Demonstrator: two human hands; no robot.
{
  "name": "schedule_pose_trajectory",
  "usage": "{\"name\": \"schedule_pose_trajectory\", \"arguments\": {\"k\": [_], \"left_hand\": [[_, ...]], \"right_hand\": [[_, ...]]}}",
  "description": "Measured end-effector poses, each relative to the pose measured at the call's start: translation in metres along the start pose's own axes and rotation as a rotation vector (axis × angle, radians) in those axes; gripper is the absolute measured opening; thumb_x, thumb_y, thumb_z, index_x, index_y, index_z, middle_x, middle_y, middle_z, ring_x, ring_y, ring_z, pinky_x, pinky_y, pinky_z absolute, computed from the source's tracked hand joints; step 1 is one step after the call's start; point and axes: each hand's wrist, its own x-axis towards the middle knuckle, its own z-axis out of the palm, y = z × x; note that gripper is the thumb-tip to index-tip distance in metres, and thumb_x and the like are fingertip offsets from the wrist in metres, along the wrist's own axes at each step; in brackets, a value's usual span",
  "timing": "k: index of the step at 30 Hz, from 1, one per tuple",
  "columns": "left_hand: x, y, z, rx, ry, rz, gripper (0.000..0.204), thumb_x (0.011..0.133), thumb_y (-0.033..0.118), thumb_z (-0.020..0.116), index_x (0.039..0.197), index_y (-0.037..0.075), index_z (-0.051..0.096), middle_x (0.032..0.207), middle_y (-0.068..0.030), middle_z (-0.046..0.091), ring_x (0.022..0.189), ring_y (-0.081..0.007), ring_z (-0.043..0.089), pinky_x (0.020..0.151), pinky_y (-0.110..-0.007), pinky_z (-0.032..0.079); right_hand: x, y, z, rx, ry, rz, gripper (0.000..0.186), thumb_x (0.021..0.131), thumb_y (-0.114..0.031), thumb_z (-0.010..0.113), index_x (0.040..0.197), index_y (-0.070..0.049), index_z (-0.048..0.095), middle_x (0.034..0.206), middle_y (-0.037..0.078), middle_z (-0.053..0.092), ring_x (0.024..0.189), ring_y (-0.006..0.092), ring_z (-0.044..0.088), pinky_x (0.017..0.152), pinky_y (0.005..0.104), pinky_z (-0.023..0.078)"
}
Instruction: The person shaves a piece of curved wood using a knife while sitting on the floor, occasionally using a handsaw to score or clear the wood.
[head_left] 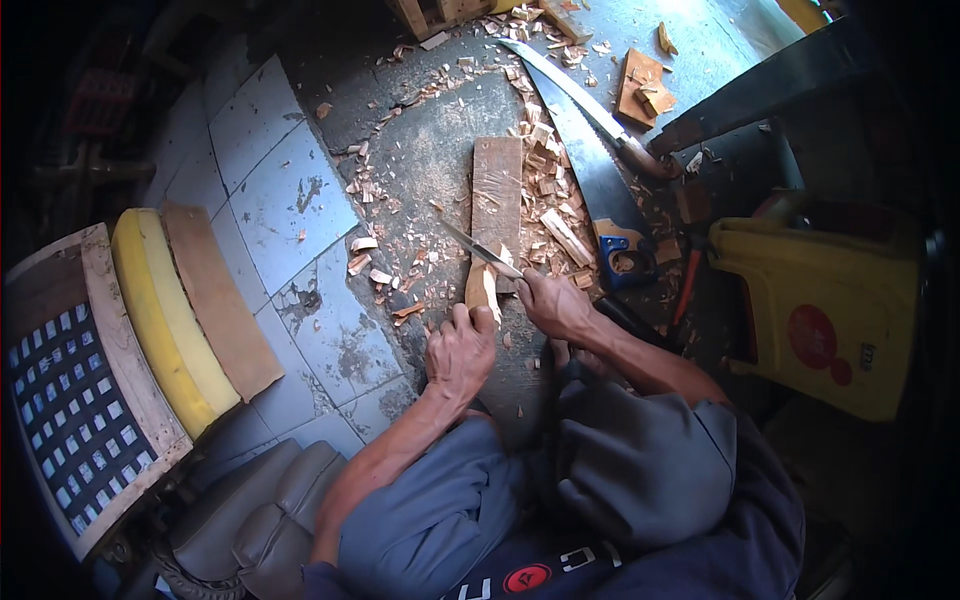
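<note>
My left hand [460, 350] grips a small pale piece of wood [483, 286] and holds it upright on the floor, at the near end of a flat wooden board [497, 180]. My right hand [553, 303] is closed on the handle of a knife [478, 248], whose thin blade points up and to the left, with its edge against the top of the wood piece. Wood chips [545, 190] lie scattered all around the board.
A handsaw with a blue handle [600, 190] and a long curved blade [580, 95] lie right of the board. A yellow plastic container [830, 310] stands at the right. At the left rest a yellow cushion [165, 310], a plank [220, 310] and a woven-seat frame [80, 390].
</note>
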Motion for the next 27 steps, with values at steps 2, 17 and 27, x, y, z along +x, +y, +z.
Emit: {"name": "schedule_pose_trajectory", "arguments": {"k": [2, 17, 27], "left_hand": [[-0.001, 0.0, 0.003, -0.009, 0.02, 0.006, 0.016, 0.091, 0.012, 0.059, 0.097, 0.005, 0.046, 0.079, -0.0113, 0.052, 0.056, -0.0275, 0.064, 0.047, -0.041, 0.054], [0.0, -0.003, 0.002, -0.064, -0.03, -0.032, 0.014, 0.093, 0.013, 0.057, 0.097, 0.005, 0.045, 0.081, -0.0125, 0.052, 0.055, -0.0292, 0.064, 0.047, -0.043, 0.055], [0.005, 0.001, 0.0, -0.03, 0.002, 0.008, 0.014, 0.093, 0.013, 0.056, 0.095, 0.005, 0.045, 0.08, -0.0118, 0.053, 0.056, -0.0263, 0.066, 0.045, -0.04, 0.054]], "right_hand": [[0.005, 0.001, -0.004, 0.15, 0.037, 0.052, 0.04, 0.103, -0.036, 0.047, 0.099, 0.002, 0.058, 0.086, 0.033, 0.066, 0.09, 0.0534, 0.064, 0.08, 0.0572, 0.05], [0.016, -0.014, -0.01, 0.067, 0.228, -0.093, 0.032, 0.105, -0.034, 0.048, 0.102, -0.003, 0.056, 0.071, 0.029, 0.064, 0.069, 0.0515, 0.065, 0.062, 0.0608, 0.049], [0.008, -0.015, 0.001, -0.069, 0.12, 0.025, 0.027, 0.105, -0.032, 0.05, 0.104, -0.006, 0.055, 0.072, 0.031, 0.063, 0.071, 0.0534, 0.063, 0.065, 0.0639, 0.048]]}}
